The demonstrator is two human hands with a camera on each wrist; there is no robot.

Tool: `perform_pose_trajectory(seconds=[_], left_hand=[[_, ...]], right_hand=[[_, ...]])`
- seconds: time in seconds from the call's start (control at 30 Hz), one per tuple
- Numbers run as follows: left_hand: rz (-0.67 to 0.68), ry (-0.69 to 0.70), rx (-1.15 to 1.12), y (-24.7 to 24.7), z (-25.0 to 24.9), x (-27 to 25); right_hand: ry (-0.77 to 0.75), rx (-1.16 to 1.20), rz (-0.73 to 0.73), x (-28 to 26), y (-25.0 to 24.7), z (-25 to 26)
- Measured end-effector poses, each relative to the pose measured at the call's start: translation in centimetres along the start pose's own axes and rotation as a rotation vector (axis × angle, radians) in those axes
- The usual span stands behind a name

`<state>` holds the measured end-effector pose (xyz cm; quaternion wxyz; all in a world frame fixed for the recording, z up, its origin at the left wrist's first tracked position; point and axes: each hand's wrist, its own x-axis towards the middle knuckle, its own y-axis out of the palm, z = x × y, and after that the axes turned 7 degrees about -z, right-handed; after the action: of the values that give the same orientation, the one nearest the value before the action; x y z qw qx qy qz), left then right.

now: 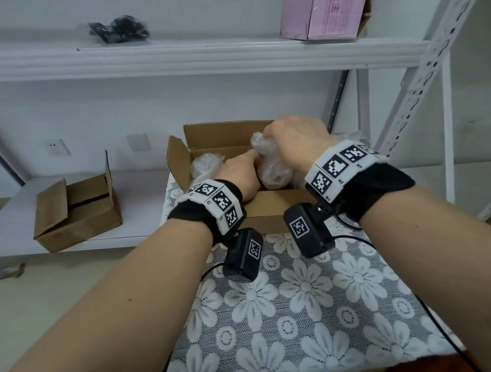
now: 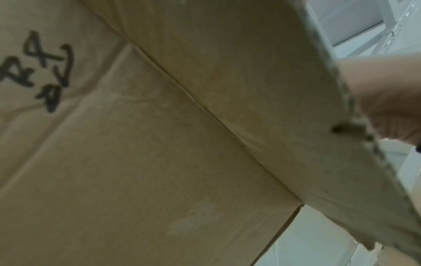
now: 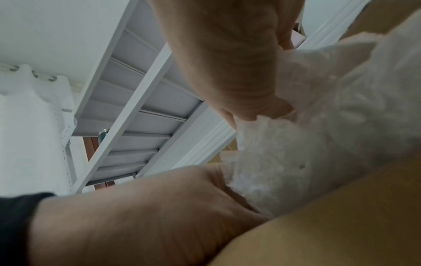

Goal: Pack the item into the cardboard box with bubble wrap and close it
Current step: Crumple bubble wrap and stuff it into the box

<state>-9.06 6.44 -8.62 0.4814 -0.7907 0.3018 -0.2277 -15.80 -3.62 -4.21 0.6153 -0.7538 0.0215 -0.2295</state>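
Right hand (image 1: 294, 143) grasps the bundle (image 1: 269, 169) from above, lowering it into the box (image 1: 272, 204); left hand (image 1: 241, 174) steadies its side, grip hidden, keeping it upright.

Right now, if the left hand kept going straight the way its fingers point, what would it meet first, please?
Most likely the bubble-wrapped bundle gripped by the right hand. The left hand points forward and right inside the cardboard box, fingertips at or nearly on the wrap; whether they actually touch is unclear.
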Motion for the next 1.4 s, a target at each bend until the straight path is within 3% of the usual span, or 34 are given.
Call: perform_pose_trajectory(seconds=[0.13, 0.23, 0.33, 0.5, 0.73, 0.83, 0.93, 1.07, 1.23, 1.4], left_hand=[[0.031, 0.056, -0.013, 0.0, 0.3, 0.1], [0.076, 0.055, -0.042, -0.2, 0.3, 0.2], [0.120, 0.032, -0.031, -0.4, 0.1, 0.2], [0.188, 0.044, 0.070, -0.5, -0.1, 0.3], [0.094, -0.110, -0.092, -0.1, 0.3, 0.8], [0.085, -0.078, -0.088, 0.1, 0.2, 1.2], [0.119, -0.065, -0.046, 0.0, 0.3, 1.6], [0.162, -0.047, 0.011, 0.1, 0.0, 1.6], [0.085, -0.063, -0.023, 0.4, 0.2, 1.7], [-0.056, -0.096, -0.200, 1.1, 1.0, 1.6]], right_hand=[[0.056, 0.099, 0.064, 0.3, 0.4, 0.2], [0.158, 0.458, 0.176, 0.2, 0.4, -0.4], [0.104, 0.686, 0.142, -0.7, 0.4, -0.9], [-0.086, 0.390, 0.146, -1.9, 0.6, -0.5], [-0.034, 0.235, 0.208, -0.8, 0.4, -0.2], [-0.014, 0.191, 0.198, -0.7, 0.6, -0.4], [0.000, 0.178, 0.217, -0.2, 0.4, -0.5], [0.040, 0.280, 0.385, 0.2, 1.2, -0.2], [0.084, 0.272, 0.427, 0.9, 2.8, -0.1], [0.108, 0.348, 0.482, 1.2, 3.8, -0.6]])
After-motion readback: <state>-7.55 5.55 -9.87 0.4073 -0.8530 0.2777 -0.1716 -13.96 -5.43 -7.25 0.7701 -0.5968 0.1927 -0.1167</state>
